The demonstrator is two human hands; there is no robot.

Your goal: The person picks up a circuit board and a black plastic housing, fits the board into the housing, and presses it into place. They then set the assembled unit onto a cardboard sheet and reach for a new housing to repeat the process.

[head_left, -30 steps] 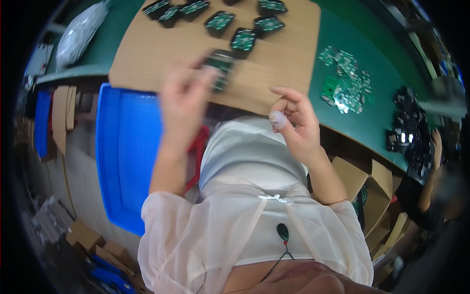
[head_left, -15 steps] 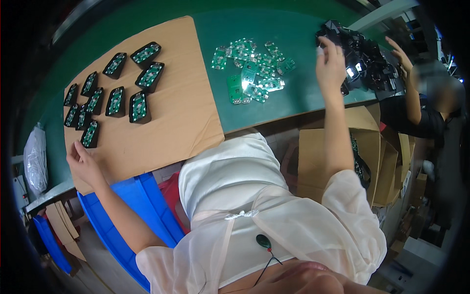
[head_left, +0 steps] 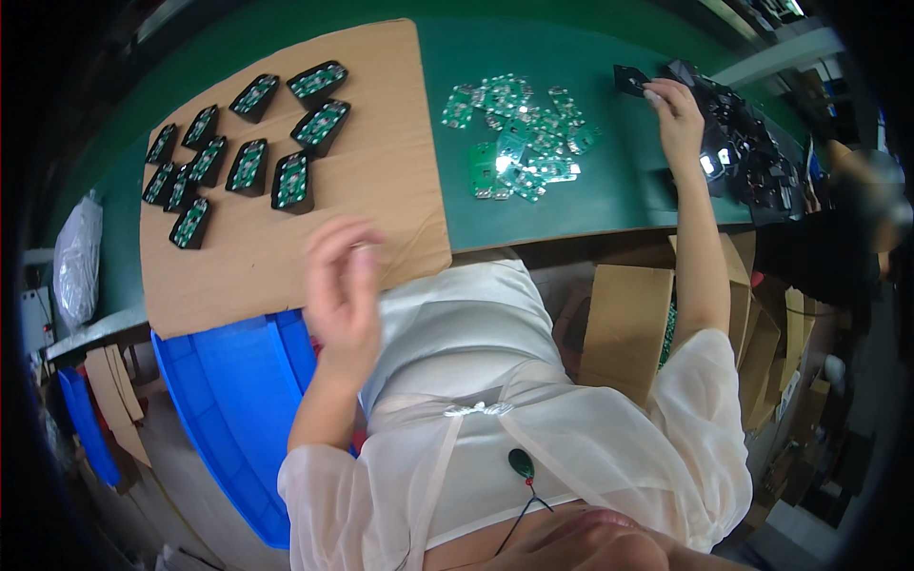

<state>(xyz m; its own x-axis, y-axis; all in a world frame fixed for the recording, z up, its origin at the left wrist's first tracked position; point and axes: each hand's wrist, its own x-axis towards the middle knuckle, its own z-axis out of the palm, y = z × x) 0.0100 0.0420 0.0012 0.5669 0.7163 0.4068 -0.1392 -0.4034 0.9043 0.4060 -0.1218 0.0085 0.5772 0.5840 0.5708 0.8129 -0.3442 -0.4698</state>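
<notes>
The person's right hand (head_left: 680, 122) is pinching an angular black plastic piece (head_left: 628, 80) between narrowed fingers, just beside a glossy heap of black plastic parts (head_left: 747, 143) on the green counter (head_left: 609, 181). The blurred left hand (head_left: 343, 295) is hovering at the front edge of a flat brown cardboard sheet (head_left: 238, 281), its fingers loosely parted. Black housings bearing green circuit boards (head_left: 292, 181) are resting on that sheet; bare green circuit boards (head_left: 545, 133) are lying between sheet and heap.

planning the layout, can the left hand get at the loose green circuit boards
Probably yes: the left hand looks empty, and only flat cardboard and tabletop seem to lie between it and the green circuit boards.
</notes>
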